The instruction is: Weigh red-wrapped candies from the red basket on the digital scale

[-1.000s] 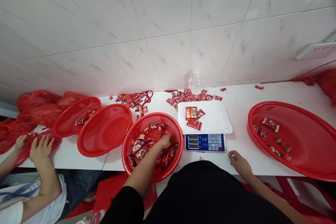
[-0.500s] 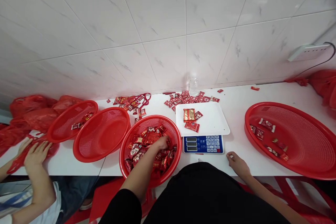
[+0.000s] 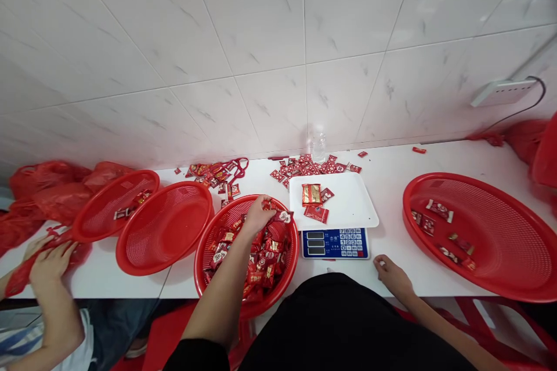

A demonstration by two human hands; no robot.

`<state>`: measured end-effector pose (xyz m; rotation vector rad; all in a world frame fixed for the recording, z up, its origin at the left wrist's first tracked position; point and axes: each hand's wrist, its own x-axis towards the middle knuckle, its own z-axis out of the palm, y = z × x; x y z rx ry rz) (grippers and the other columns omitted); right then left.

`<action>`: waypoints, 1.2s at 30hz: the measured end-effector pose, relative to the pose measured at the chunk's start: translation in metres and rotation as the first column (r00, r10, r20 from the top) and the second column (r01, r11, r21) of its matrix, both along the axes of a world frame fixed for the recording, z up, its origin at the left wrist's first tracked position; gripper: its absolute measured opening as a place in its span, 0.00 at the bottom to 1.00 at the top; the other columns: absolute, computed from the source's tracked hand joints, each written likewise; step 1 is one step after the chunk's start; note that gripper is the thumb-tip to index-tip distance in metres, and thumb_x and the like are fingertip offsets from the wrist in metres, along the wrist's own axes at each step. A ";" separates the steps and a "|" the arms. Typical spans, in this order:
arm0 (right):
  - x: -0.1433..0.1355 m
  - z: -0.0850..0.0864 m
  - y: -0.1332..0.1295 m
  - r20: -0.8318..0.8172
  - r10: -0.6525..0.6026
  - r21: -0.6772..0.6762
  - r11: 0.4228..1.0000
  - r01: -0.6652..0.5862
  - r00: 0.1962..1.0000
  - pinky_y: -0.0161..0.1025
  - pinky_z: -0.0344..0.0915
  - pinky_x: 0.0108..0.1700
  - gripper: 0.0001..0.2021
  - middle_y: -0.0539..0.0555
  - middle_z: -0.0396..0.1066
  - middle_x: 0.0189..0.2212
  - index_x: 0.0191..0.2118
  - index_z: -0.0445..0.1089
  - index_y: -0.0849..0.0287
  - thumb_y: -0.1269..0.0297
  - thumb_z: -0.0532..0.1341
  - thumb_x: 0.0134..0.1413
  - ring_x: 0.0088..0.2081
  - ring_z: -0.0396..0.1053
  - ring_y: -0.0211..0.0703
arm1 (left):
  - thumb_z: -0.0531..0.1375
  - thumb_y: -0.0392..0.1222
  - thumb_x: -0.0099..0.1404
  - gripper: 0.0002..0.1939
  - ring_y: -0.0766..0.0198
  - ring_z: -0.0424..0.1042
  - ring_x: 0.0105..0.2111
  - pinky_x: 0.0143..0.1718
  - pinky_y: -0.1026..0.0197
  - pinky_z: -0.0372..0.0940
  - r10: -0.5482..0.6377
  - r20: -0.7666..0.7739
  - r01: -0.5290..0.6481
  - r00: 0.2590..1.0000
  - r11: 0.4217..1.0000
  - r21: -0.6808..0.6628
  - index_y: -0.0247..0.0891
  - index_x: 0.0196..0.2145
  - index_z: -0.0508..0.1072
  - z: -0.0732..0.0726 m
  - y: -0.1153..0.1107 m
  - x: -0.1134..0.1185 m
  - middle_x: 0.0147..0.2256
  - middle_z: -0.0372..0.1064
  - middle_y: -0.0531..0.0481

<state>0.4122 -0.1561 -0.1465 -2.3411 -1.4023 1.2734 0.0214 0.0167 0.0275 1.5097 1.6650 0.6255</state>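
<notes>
My left hand [image 3: 257, 219] is closed on a wrapped candy [image 3: 284, 217], red with a white pattern, just above the back rim of a red plastic basket [image 3: 201, 285]. Many red and gold wrapped candies [image 3: 261, 264] fill that basket below my forearm. My right hand [image 3: 393, 276] rests at the table's front edge, fingers curled in, with nothing visible in them. Between the hands stands a blue digital scale [image 3: 335, 243] with a white tray [image 3: 352, 200]. A gold packet [image 3: 311, 193] and red packets [image 3: 316, 214] lie on the tray.
Small red packets [image 3: 300, 168] are scattered behind the scale near a clear plastic cup [image 3: 319, 145]. More red baskets stand left [image 3: 163, 232] and right [image 3: 500, 208]. At far left, a co-worker's hands [image 3: 54, 261] press on a red plastic bag.
My left hand has risen from among the candies toward the basket's back rim and now shows a wrapped candy in its fingers. My right hand has stayed in place.
</notes>
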 end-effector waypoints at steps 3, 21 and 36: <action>0.000 0.001 0.001 -0.006 0.001 -0.004 1.000 -0.001 1.000 0.35 0.57 0.29 0.14 0.46 0.71 0.21 0.38 0.62 0.50 0.51 0.46 0.57 0.25 0.69 0.41 | 0.58 0.35 0.55 0.18 0.66 0.70 0.29 0.29 0.66 0.65 0.022 0.141 -0.013 0.990 0.998 -0.067 0.38 0.45 0.63 0.011 0.003 0.035 0.35 0.71 0.50; -0.035 0.059 0.011 0.036 0.246 0.388 0.890 -0.240 0.969 0.37 0.61 0.33 0.13 0.48 0.71 0.27 0.38 0.64 0.50 0.53 0.45 0.59 0.30 0.69 0.42 | 0.67 0.51 0.46 0.52 0.40 0.29 0.63 0.58 0.41 0.41 -0.450 -0.424 0.473 0.786 0.879 -0.057 0.47 0.63 0.44 -0.040 0.017 0.130 0.65 0.30 0.41; -0.085 0.104 0.157 0.386 0.502 0.428 0.646 -0.632 0.774 0.50 0.61 0.49 0.27 0.54 0.48 0.62 0.59 0.55 0.47 0.62 0.58 0.52 0.54 0.57 0.56 | 0.57 0.55 0.58 0.31 0.42 0.56 0.55 0.48 0.46 0.58 -0.432 -0.588 0.489 0.684 0.870 -0.070 0.56 0.58 0.56 -0.037 0.031 0.120 0.62 0.43 0.44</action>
